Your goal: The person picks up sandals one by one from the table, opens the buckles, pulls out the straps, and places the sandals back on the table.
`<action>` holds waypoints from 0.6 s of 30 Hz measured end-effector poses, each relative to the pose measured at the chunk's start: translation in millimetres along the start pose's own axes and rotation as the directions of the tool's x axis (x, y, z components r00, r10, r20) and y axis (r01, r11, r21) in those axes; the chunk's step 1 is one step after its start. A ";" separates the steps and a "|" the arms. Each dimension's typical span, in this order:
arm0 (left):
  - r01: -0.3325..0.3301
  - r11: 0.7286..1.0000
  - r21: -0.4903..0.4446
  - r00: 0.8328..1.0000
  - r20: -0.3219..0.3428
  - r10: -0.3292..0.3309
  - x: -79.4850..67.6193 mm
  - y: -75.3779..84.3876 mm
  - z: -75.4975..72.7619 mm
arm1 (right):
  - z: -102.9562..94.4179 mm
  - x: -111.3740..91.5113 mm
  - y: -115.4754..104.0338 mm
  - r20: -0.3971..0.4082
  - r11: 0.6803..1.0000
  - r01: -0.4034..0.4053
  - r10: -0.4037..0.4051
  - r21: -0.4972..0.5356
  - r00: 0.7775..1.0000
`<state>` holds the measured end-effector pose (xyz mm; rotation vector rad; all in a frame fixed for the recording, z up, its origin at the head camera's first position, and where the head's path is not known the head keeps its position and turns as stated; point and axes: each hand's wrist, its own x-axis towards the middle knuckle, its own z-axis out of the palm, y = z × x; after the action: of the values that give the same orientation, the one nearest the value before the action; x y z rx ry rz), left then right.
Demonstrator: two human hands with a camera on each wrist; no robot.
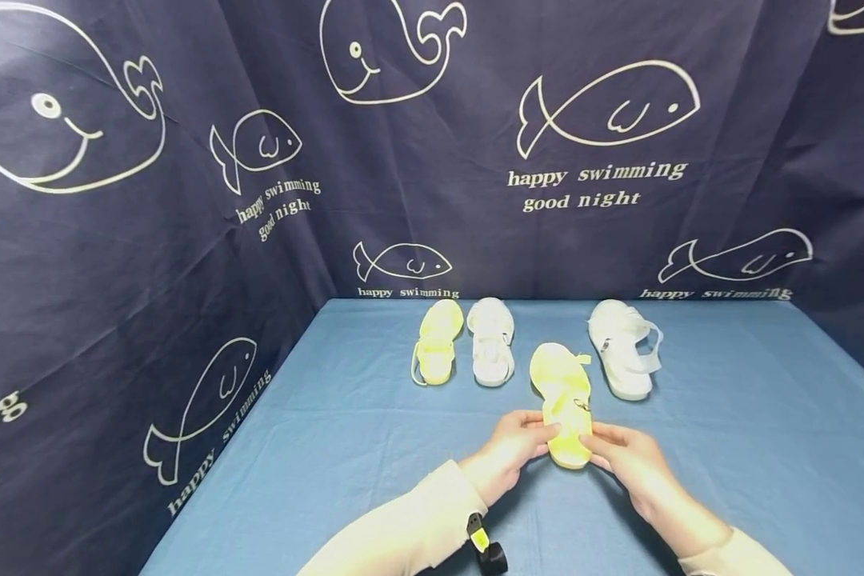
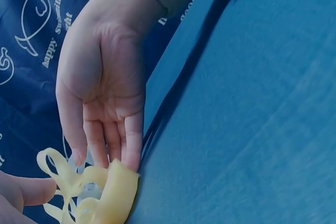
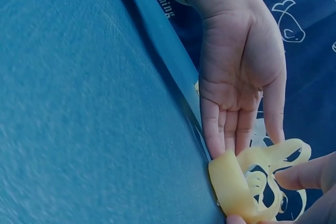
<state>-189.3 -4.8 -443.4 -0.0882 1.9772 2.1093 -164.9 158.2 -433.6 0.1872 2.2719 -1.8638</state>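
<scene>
A yellow sandal (image 1: 563,384) lies toe away from me, a little right of the middle of the blue table. My left hand (image 1: 510,450) holds its heel end from the left, thumb over the edge and fingers along the side. On the opposite side my right hand (image 1: 630,460) grips the same heel end, its thumb at the rim. Both wrist views show the rounded yellow heel (image 2: 122,192) and the looped straps (image 3: 291,153) between the hands. Behind stand the other yellow sandal (image 1: 441,332) and a white sandal (image 1: 491,328), side by side.
A second white sandal (image 1: 619,352), its strap sticking out to the right, lies just beyond the held one. The blue table (image 1: 295,448) ends at a dark fabric backdrop (image 1: 475,208) with fish drawings. A black strap device (image 1: 486,548) hangs by the left wrist.
</scene>
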 end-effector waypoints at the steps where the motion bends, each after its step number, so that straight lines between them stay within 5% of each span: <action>1: -0.001 1.000 -0.006 1.000 0.006 0.001 -1.9 0.0 -0.1 | 0.6 -0.3 0.6 -0.001 1.000 -0.001 0.001 0.003 1.000; 18: 0.004 0.999 -0.044 1.000 -0.008 -0.004 -5.9 -2.3 0.2 | 4.2 -0.2 1.5 0.021 0.994 -0.065 0.063 0.085 0.998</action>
<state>-183.1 -5.3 -444.4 -0.1093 1.9334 2.1541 -164.0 154.4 -435.8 0.2518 2.1503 -1.9234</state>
